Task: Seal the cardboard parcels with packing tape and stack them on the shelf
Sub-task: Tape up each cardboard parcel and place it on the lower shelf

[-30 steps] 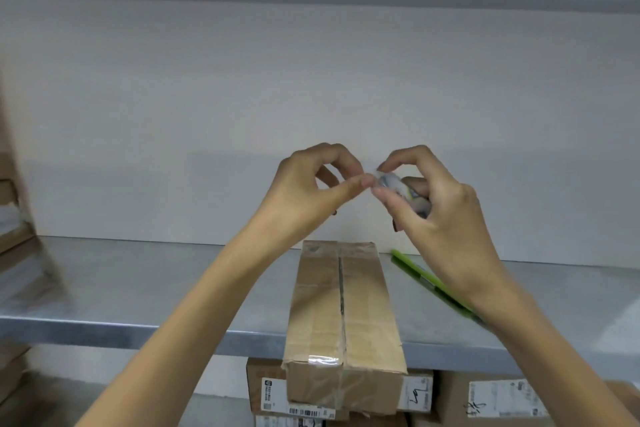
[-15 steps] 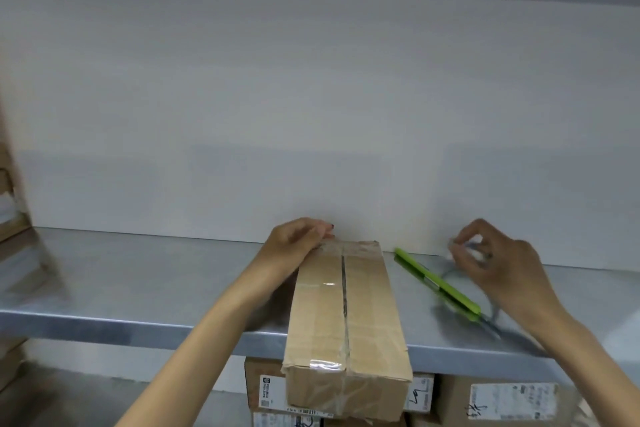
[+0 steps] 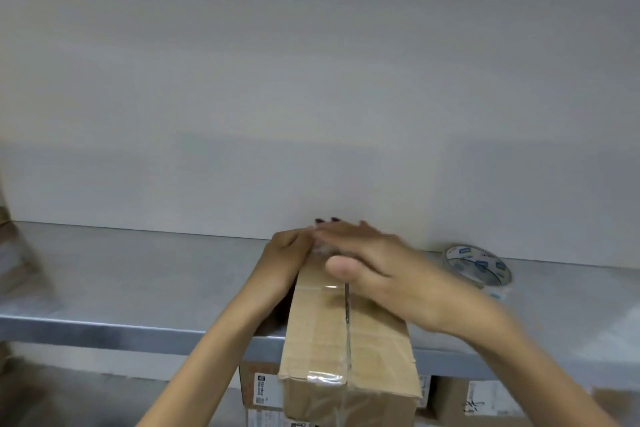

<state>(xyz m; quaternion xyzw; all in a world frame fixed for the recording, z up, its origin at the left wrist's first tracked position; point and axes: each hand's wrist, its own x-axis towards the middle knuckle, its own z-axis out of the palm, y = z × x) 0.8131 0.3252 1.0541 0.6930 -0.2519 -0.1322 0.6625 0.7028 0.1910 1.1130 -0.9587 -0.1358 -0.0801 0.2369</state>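
— Changed since half a second back?
— On the shelf (image 3: pixel 138 288), cardboard parcel (image 3: pixel 322 333) unmoved, near end overhanging. Right hand (image 3: pixel 381 274) now across its far end, fingers flat, pressing. Tape roll (image 3: pixel 479 267) now lying apart on the right.
— Hard to read?
— Left hand (image 3: pixel 285 255) at the far-left corner, fingers covered by the right: grip impossible to tell. Motion-blurred.

Plain white wall (image 3: pixel 311 80) behind metal shelf (image 3: pixel 138 281)

One shelf-top parcel (image 3: pixel 318 340), one tape roll (image 3: pixel 485 267)
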